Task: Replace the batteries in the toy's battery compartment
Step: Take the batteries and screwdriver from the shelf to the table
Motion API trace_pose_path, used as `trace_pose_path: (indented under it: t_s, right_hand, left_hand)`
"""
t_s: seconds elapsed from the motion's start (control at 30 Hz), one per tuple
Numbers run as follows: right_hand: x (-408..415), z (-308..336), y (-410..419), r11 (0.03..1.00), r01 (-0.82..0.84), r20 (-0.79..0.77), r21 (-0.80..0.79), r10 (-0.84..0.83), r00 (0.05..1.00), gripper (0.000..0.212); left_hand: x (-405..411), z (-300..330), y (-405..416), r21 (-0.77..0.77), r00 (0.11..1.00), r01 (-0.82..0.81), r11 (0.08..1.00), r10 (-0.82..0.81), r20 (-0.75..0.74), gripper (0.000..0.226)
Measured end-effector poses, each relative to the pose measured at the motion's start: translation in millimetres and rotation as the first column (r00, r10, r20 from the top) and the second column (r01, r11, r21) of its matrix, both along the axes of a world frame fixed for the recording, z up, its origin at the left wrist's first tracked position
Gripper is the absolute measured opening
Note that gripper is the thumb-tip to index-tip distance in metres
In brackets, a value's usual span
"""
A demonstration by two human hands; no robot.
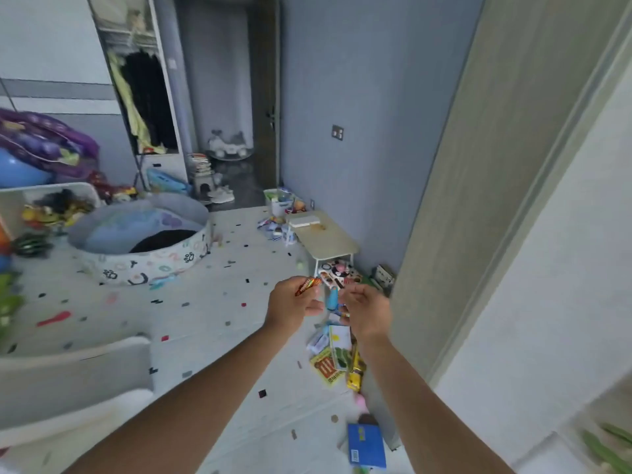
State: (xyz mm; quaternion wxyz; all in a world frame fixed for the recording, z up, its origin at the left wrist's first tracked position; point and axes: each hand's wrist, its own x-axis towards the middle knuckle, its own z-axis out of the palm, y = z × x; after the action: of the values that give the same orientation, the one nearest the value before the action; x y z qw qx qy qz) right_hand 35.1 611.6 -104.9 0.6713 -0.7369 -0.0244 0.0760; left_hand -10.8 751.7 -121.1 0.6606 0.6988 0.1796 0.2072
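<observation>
- Left hand (294, 304) pinching battery (307, 286) (orange-red wrap), in front of the low table (325, 234).
- Right hand (366, 311) curled; grip impossible to tell.
- Blue toy (332, 300) between both hands, below the table.

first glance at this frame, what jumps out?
Two bare arms reach out mid-frame: the left hand pinches an orange-red battery, and the right hand is curled beside it, what it holds unclear. Behind them, on the speckled floor mat, sits a round fabric play pit at left, with a low table against the blue wall.
</observation>
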Motion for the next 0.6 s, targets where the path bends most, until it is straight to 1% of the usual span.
trace_pose_path:
  t_s: [0.07, 0.27, 0.43, 0.6]
  right_hand:
    - [11, -6, 39, 1.000, -0.017, -0.032, 0.013, 0.018, 0.999, 0.007]
    - [74, -23, 133, 1.000, -0.009, -0.077, 0.028, 0.011, 0.997, 0.008]
    - [169, -53, 204, 0.999, -0.026, -0.086, 0.027, 0.028, 0.996, 0.008]
    - [275, -71, 276, 0.998, -0.044, -0.131, 0.047, 0.050, 0.990, 0.009]
  left_hand:
    - [8, -4, 38, -0.004, 1.000, -0.016, 1.000, 0.016, -0.009, 0.010]
    - [63, -24, 126, 0.017, 0.998, -0.054, 0.998, 0.055, -0.040, 0.012]
    - [150, -52, 189, 0.045, 0.995, -0.068, 0.997, 0.071, -0.074, 0.011]
    - [250, -62, 253, 0.001, 0.988, -0.105, 0.994, 0.105, -0.112, 0.011]
